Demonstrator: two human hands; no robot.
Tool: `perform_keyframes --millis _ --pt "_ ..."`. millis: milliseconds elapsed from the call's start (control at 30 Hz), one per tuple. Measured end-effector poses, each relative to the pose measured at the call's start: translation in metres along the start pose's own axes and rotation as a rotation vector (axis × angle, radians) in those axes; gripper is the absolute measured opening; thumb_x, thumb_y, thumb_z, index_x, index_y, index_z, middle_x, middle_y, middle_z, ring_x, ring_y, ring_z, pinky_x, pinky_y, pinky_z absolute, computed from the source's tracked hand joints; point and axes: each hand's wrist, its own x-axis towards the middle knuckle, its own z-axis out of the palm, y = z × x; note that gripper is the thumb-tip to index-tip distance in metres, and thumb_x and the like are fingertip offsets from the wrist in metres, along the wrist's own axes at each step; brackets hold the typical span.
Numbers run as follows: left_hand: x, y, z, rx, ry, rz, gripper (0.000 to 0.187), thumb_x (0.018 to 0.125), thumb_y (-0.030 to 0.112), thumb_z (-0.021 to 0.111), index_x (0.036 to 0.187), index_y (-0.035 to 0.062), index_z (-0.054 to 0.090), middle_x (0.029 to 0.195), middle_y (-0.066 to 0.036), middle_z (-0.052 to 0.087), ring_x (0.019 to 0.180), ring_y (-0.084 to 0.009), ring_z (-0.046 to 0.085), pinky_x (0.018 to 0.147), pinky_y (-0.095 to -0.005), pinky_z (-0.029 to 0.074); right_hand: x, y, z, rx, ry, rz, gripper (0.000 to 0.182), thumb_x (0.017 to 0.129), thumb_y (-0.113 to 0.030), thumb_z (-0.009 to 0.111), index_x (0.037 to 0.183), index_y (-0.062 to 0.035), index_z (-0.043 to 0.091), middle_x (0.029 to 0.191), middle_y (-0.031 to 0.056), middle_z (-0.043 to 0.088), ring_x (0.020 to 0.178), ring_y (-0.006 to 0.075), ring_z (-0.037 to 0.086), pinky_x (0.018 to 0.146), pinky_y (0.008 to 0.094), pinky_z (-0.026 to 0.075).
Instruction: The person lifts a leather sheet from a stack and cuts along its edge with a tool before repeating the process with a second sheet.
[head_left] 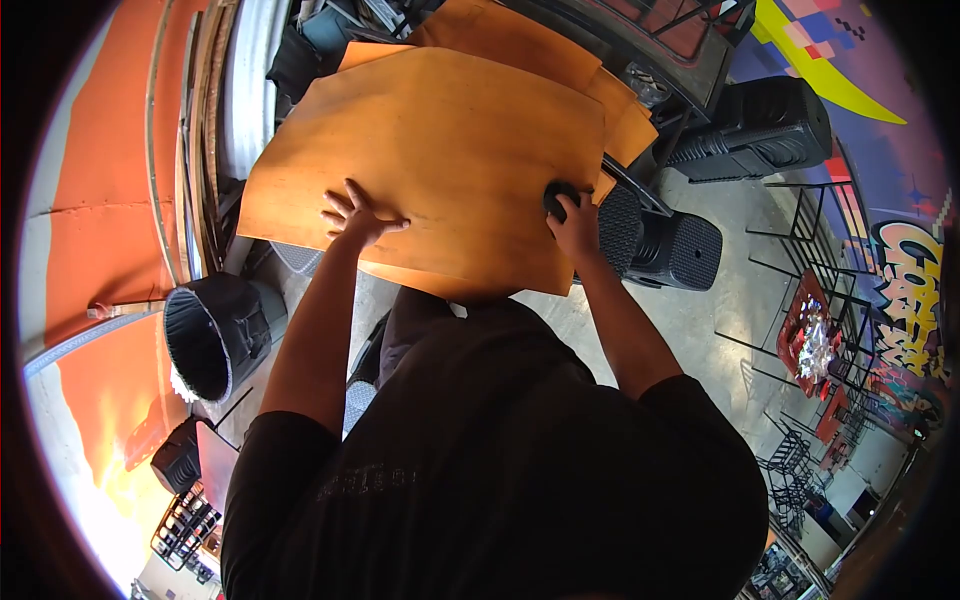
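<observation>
A large orange-brown sheet (450, 150) lies in front of me, with more sheets of the same colour (520, 45) beneath and behind it. My left hand (362, 220) rests flat near its front left part, fingers spread. Close to the right edge, my right hand (577, 228) grips a small black rounded object (556, 200) against the sheet's surface. Its exact kind is not clear, as the fingers cover part of it.
Black textured plastic stools (690, 250) stand on the right, below a large black ribbed object (755, 128). To my left is an open black bin-like container (205, 335). Long wooden strips (195, 130) lean by the orange wall (100, 180). Farther right is a red table (808, 330).
</observation>
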Motion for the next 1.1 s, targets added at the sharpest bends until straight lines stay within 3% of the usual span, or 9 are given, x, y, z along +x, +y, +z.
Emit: perform_keyframes --millis 267,400,500,567,733,867,1100 --pt "0.003 -0.001 0.001 -0.03 -0.012 0.004 0.163 0.059 0.065 0.093 0.159 0.0228 -0.028 0.16 -0.024 -0.04 0.149 -0.0563 -0.026 0.115 -0.0766 0.008 -0.035 -0.001 -0.009 -0.043 -0.058 -0.045 0.047 0.077 -0.027 0.081 0.12 -0.0142 0.07 0.129 0.0217 0.054 0.113 0.047 0.056 0.091 0.0535 0.053" --pt "0.002 -0.001 -0.001 -0.04 -0.031 0.0 0.163 0.059 0.064 0.093 0.159 0.0223 -0.028 0.159 -0.025 -0.041 0.148 -0.0566 -0.028 0.115 -0.0766 0.007 0.01 0.039 -0.006 -0.112 -0.057 0.012 0.049 0.078 -0.03 0.08 0.123 -0.0156 0.069 0.133 0.0215 0.052 0.116 0.0467 0.055 0.092 0.0537 0.054" --pt "0.001 0.001 -0.003 -0.043 -0.044 -0.01 0.163 0.059 0.064 0.093 0.159 0.0224 -0.029 0.159 -0.025 -0.041 0.148 -0.0567 -0.028 0.115 -0.0765 0.007 0.06 0.046 -0.004 -0.173 0.011 0.185 0.047 0.082 -0.03 0.079 0.126 -0.0175 0.068 0.133 0.0211 0.052 0.119 0.0485 0.053 0.093 0.0576 0.052" --pt "0.002 0.001 -0.003 -0.04 -0.051 -0.014 0.163 0.059 0.064 0.093 0.159 0.0225 -0.029 0.159 -0.025 -0.042 0.148 -0.0568 -0.028 0.115 -0.0765 0.007 0.09 0.041 -0.004 -0.289 0.047 0.294 0.046 0.087 -0.039 0.076 0.128 -0.0203 0.068 0.134 0.0202 0.052 0.119 0.0482 0.053 0.093 0.0597 0.053" --pt "0.004 0.002 -0.003 -0.03 -0.051 -0.018 0.164 0.059 0.064 0.093 0.158 0.0223 -0.03 0.159 -0.025 -0.042 0.148 -0.0567 -0.027 0.115 -0.0762 0.006 0.121 0.014 -0.004 -0.256 -0.1 0.282 0.048 0.09 -0.045 0.074 0.13 -0.0211 0.068 0.136 0.0192 0.051 0.12 0.0479 0.053 0.093 0.0595 0.055" --pt "0.003 0.0 -0.003 -0.033 -0.056 -0.012 0.164 0.058 0.066 0.092 0.158 0.0217 -0.031 0.158 -0.027 -0.042 0.148 -0.057 -0.026 0.116 -0.0762 0.005 0.113 0.017 0.007 -0.261 -0.067 0.04 0.047 0.09 -0.047 0.073 0.13 -0.0212 0.068 0.136 0.0191 0.051 0.121 0.0482 0.052 0.09 0.0585 0.057" --pt "0.004 -0.001 -0.005 -0.066 -0.061 0.009 0.164 0.058 0.064 0.093 0.159 0.0193 -0.029 0.156 -0.031 -0.042 0.147 -0.0598 -0.026 0.115 -0.0764 0.005 0.163 0.029 -0.021 -0.339 -0.154 0.289 0.051 0.09 -0.05 0.069 0.13 -0.0192 0.068 0.128 0.0193 0.056 0.114 0.0477 0.057 0.092 0.0551 0.054"
